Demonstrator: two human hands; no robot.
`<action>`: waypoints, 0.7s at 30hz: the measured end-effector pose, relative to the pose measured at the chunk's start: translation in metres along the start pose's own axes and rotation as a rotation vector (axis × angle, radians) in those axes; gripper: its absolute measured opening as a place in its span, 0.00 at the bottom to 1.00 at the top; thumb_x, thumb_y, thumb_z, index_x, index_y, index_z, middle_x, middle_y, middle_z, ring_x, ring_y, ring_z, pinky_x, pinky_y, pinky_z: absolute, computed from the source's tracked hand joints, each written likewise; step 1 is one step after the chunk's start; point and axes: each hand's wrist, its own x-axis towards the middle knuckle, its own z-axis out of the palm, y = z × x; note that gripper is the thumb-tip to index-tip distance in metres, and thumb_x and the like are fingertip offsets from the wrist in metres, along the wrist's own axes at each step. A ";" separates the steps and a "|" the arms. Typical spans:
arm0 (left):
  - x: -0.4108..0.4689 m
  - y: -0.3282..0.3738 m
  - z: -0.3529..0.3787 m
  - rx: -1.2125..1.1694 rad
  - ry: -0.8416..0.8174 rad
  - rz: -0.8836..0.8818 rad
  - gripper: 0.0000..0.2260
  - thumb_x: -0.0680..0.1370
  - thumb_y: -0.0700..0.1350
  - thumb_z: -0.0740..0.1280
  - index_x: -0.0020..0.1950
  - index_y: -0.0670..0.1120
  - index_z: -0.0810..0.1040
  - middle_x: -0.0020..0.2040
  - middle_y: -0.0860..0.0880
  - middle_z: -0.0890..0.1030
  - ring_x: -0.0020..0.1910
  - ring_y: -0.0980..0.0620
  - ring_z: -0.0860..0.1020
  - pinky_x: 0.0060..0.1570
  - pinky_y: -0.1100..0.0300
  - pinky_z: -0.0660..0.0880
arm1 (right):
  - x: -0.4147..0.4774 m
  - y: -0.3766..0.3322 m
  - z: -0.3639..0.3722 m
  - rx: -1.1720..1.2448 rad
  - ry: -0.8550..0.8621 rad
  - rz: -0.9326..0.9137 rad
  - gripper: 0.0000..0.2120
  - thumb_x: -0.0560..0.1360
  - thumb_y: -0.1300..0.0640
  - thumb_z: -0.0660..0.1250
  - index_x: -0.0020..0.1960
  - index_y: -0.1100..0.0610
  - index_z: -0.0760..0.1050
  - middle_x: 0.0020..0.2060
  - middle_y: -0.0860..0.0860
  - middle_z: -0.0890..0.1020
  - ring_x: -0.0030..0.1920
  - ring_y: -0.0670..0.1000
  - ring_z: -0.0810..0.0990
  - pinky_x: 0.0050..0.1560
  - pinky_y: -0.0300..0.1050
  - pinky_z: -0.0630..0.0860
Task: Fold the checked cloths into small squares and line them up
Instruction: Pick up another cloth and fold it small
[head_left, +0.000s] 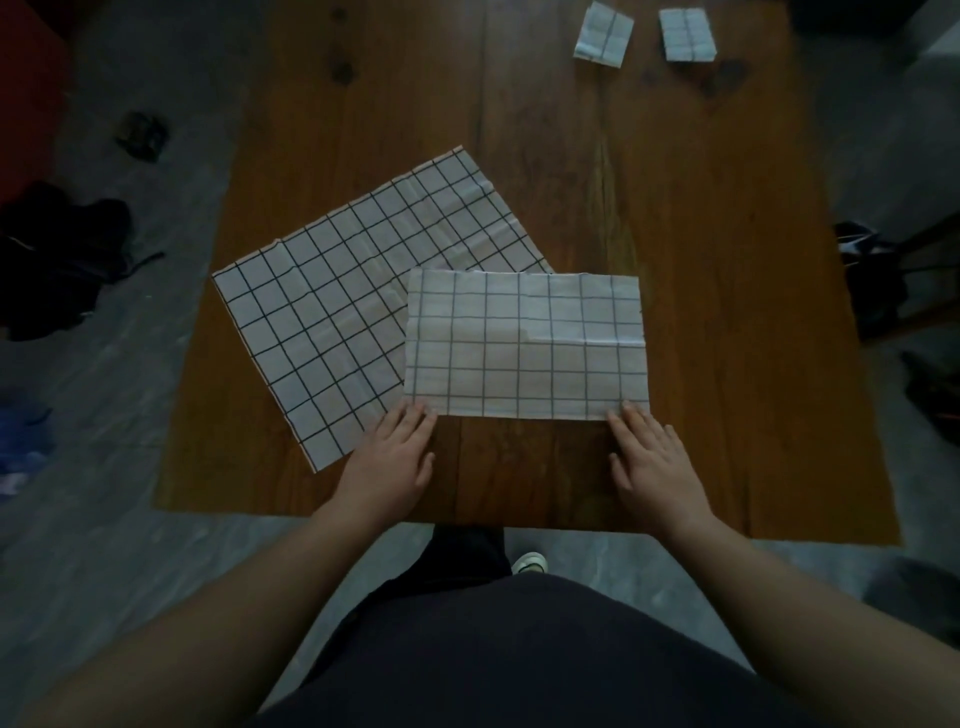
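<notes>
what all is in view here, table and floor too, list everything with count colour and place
folded squares: 2, white checked, far right table edge, side by side
flat cloth: 1, white with black grid, table's left, angled
half-folded cloth: 1, white checked, centre, overlapping the flat one
table: 1, brown wood
dark bundle: 1, black, floor left
small dark object: 1, floor far left, unclear
shoe: 1, white, under table edge
left hand: on cloth's near left corner
right hand: on near right corner

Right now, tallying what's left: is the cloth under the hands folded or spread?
Folded once: the cloth is a half-size rectangle beside the spread cloth.
</notes>
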 end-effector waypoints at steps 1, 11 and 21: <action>0.000 -0.001 0.000 -0.009 0.039 -0.001 0.27 0.85 0.53 0.56 0.83 0.49 0.54 0.83 0.47 0.53 0.83 0.47 0.48 0.79 0.49 0.45 | 0.001 -0.001 -0.001 0.024 0.023 0.010 0.27 0.84 0.47 0.52 0.81 0.48 0.51 0.81 0.49 0.51 0.81 0.48 0.45 0.80 0.50 0.43; 0.047 0.055 -0.022 -0.142 0.192 0.266 0.13 0.83 0.46 0.63 0.66 0.49 0.77 0.63 0.51 0.79 0.65 0.51 0.72 0.66 0.56 0.70 | 0.045 -0.061 -0.018 0.093 0.108 -0.258 0.11 0.82 0.52 0.60 0.61 0.50 0.76 0.57 0.47 0.78 0.59 0.49 0.72 0.62 0.45 0.71; 0.079 0.050 -0.017 -0.194 0.093 0.331 0.08 0.82 0.46 0.64 0.60 0.49 0.78 0.59 0.50 0.76 0.60 0.52 0.72 0.58 0.60 0.71 | 0.063 -0.056 -0.023 0.072 0.002 -0.302 0.10 0.82 0.53 0.60 0.61 0.50 0.75 0.57 0.47 0.76 0.58 0.48 0.71 0.60 0.45 0.73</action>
